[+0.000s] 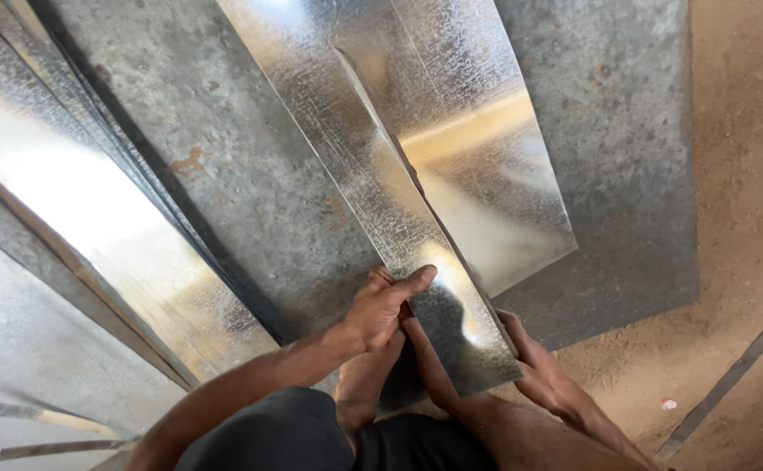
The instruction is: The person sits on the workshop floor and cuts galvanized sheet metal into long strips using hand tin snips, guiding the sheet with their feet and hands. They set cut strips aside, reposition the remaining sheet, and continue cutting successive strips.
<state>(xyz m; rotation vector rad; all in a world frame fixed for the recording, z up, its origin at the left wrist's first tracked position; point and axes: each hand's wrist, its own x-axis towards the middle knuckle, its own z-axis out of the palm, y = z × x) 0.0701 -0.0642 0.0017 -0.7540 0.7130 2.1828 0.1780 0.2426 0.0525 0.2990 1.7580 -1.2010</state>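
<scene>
A long shiny galvanised metal sheet, creased lengthwise into two angled panels, runs from the top of the view down to my hands. My left hand grips the near left edge of its narrower panel, thumb pressed on top. My right hand holds the right side of the same panel's near corner, fingers curled against the fold edge. The wider panel lies flat to the right. My knees and dark shorts are just below, and part of a leg or foot sits between my hands under the sheet.
A large dull grey metal sheet with rust spots lies beneath. More shiny sheets are stacked at the left. Thin offcut strips lie at the lower left. Sandy ground and a flat metal bar are at the right.
</scene>
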